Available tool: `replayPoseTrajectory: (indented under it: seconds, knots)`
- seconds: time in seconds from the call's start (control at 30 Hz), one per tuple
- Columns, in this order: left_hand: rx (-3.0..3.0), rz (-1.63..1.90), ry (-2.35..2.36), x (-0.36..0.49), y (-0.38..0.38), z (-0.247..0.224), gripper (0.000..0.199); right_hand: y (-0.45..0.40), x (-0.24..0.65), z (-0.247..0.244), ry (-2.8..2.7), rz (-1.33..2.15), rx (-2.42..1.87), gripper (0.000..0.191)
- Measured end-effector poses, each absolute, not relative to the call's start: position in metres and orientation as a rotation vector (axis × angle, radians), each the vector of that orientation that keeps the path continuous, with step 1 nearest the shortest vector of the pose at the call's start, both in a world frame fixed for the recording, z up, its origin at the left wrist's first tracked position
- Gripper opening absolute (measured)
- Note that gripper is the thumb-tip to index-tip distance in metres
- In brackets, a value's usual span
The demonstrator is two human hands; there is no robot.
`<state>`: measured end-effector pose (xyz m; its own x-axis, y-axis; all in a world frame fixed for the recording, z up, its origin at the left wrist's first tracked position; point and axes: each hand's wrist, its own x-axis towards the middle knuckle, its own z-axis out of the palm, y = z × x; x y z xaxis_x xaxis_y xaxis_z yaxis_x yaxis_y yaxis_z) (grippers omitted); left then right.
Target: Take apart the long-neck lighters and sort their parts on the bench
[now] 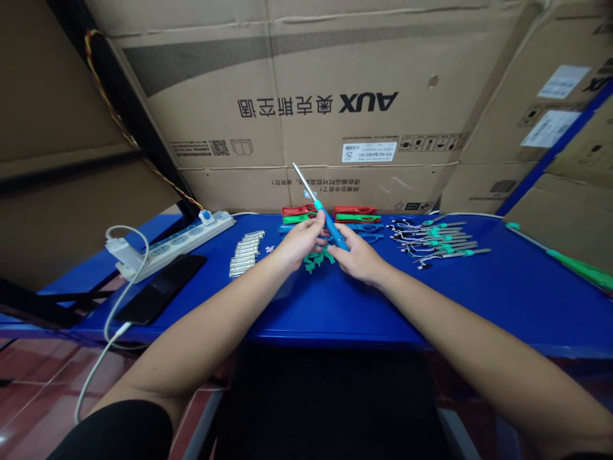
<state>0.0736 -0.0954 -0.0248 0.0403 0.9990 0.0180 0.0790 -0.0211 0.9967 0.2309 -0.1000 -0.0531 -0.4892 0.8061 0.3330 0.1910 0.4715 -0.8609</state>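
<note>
Both hands are on one slim tool (330,225) with a blue handle, a teal collar and a thin metal shaft, tilted with its tip up and to the left; its exact kind I cannot make out. My left hand (304,241) pinches the handle just below the collar. My right hand (357,255) grips the handle's lower end with thumb and fingers. Beneath the hands lie small green plastic parts (316,260), partly covered. Behind them are stacked red shells (354,209), green shells (357,218) and blue shells (368,227).
Left of the hands is a row of silvery cylinders (246,253). To the right lie several metal rods with wires (447,243) and a green-handled tool (575,265). A power strip (177,246), phone (163,289) and white cable (112,319) occupy the left. Cardboard (306,64) walls the back.
</note>
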Motion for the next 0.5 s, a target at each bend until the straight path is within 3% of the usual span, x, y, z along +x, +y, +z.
replayPoseTrajectory:
  seconds: [0.13, 0.27, 0.5]
  knots:
    - [1.471, 1.072, 1.437, 0.073, -0.100, -0.023, 0.062, -0.088, 0.236, -0.058, -1.894, 0.897, -0.943, 0.051]
    - [1.659, 0.890, 1.427, 0.073, -0.106, -0.016, 0.075, -0.086, 0.242, -0.056, -1.927, 0.786, -0.983, 0.054]
    - [1.702, 0.922, 1.305, 0.077, -0.109, -0.016, 0.076, -0.094, 0.242, -0.050, -2.010, 0.644, -1.008, 0.050]
